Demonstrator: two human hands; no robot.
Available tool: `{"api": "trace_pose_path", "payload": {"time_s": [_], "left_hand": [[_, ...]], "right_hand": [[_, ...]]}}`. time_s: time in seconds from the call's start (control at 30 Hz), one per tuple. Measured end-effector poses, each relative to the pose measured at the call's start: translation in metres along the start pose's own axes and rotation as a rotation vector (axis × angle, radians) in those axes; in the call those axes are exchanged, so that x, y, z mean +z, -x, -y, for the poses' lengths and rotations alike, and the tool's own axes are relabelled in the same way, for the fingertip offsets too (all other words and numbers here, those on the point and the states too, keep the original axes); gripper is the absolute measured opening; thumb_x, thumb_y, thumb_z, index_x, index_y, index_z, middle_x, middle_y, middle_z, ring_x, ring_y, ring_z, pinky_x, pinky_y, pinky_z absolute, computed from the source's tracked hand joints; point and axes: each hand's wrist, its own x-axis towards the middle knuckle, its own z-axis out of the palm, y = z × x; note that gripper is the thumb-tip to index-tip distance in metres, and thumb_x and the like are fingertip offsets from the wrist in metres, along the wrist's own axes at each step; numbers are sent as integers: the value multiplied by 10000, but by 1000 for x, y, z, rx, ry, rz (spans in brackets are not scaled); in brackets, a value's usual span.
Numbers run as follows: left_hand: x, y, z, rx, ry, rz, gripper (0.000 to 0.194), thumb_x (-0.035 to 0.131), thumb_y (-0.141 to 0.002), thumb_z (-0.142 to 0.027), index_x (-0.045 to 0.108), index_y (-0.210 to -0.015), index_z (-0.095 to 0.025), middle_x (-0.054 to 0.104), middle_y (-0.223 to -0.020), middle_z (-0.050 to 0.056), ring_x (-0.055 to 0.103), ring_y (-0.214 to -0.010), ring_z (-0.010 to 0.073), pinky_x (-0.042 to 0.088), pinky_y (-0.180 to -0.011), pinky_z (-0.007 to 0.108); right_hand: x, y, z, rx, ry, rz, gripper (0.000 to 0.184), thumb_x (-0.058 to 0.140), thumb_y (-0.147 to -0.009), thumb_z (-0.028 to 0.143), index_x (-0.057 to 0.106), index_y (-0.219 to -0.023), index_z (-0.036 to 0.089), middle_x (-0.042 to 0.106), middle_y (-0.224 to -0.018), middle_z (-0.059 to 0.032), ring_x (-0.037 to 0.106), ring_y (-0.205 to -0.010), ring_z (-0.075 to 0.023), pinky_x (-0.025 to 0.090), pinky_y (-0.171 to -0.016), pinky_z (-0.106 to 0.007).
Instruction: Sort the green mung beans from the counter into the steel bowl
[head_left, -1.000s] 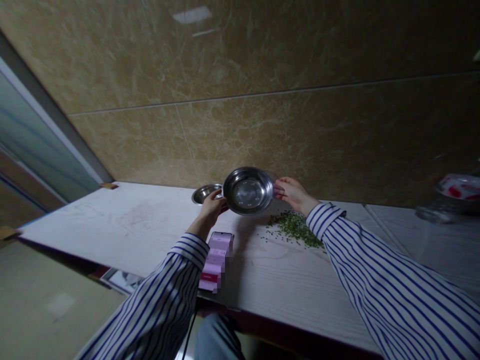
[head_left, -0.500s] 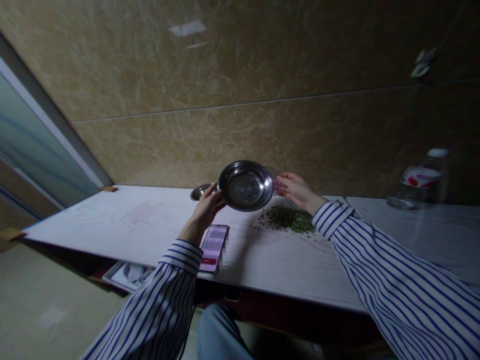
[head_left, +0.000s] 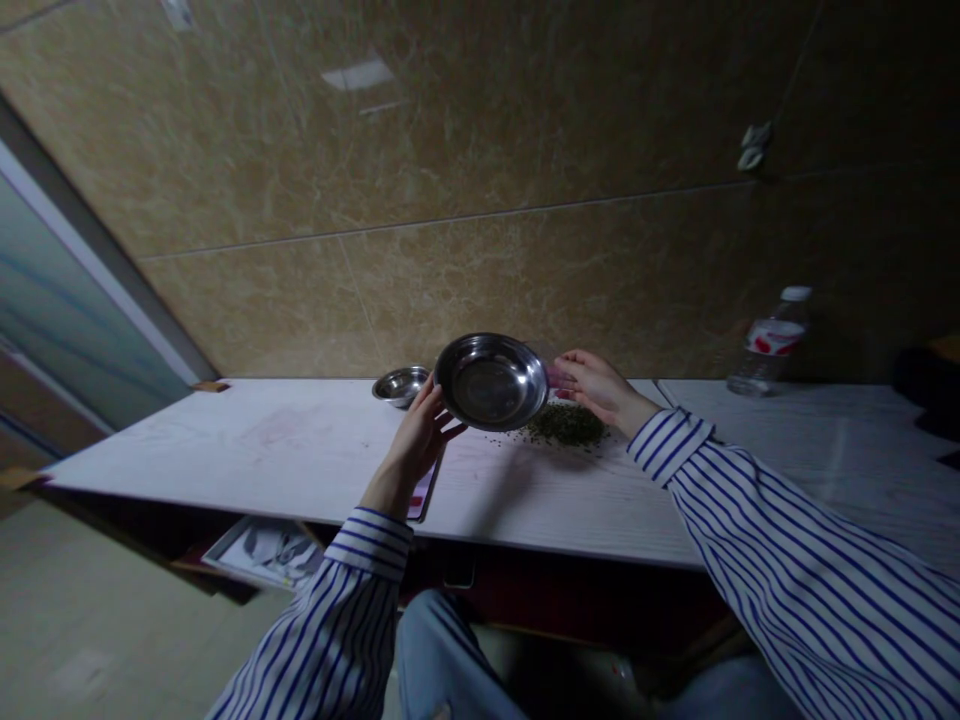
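Observation:
A shiny steel bowl (head_left: 492, 382) is tipped toward me above the table, so I see its inside, which looks bare. My left hand (head_left: 417, 430) grips its left rim, thumb in front and fingers underneath. At its right side my right hand (head_left: 596, 388) has its fingers closed around a see-through, pinkish thing (head_left: 556, 376), mostly hidden behind the bowl and hard to make out. Below and behind that hand lies a pile of small green beans or seeds (head_left: 568, 425), with some scattered grains. A smaller steel bowl (head_left: 399, 384) stands on the table behind my left hand.
A phone (head_left: 422, 494) lies near the front edge of the white table (head_left: 247, 450), partly covered by my left hand. A clear bottle with a white cap (head_left: 769, 345) stands at the right by the tiled wall (head_left: 450, 280). An open drawer (head_left: 259, 550) shows under the table.
My view has shifted, so the bottle sits farther left and the phone is more covered. Both hands still hold the bowl and the see-through thing in nearly the same pose.

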Motion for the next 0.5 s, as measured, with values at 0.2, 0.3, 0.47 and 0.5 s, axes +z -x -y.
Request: {"api": "trace_pose_path", "payload": {"time_s": [0.2, 0.3, 0.47, 0.5], "left_hand": [[13, 17, 10, -3, 68, 5, 538, 613, -919, -376, 505, -1446, -388, 681, -1171, 72, 668, -851, 202, 569, -729, 346], [21, 26, 17, 14, 80, 6, 538, 654, -890, -366, 530, -1413, -385, 667, -1229, 69, 671, -849, 194, 573, -722, 338], [37, 41, 30, 7, 77, -90, 527, 658, -860, -304, 560, -1367, -411, 643, -1285, 43, 662, -794, 161, 561, -679, 311], [39, 44, 33, 5, 77, -100, 521, 639, -869, -301, 555, -1371, -417, 633, -1301, 43, 664, -802, 163, 561, -677, 312]], "right_hand": [[-12, 24, 1, -10, 12, -24, 194, 551, -950, 140, 565, -769, 210, 682, -753, 3, 646, -700, -116, 462, -597, -213], [-18, 34, -1, -13, 17, -27, 185, 565, -943, 143, 578, -771, 212, 692, -762, 3, 658, -706, -118, 464, -588, -204], [-32, 47, -5, -8, 9, -25, 173, 592, -922, 145, 585, -764, 214, 718, -777, -1, 687, -726, -130, 481, -585, -202], [-35, 49, -6, -6, 6, -22, 165, 595, -922, 150, 586, -771, 216, 726, -785, -5, 695, -736, -134, 486, -587, -203]]}}
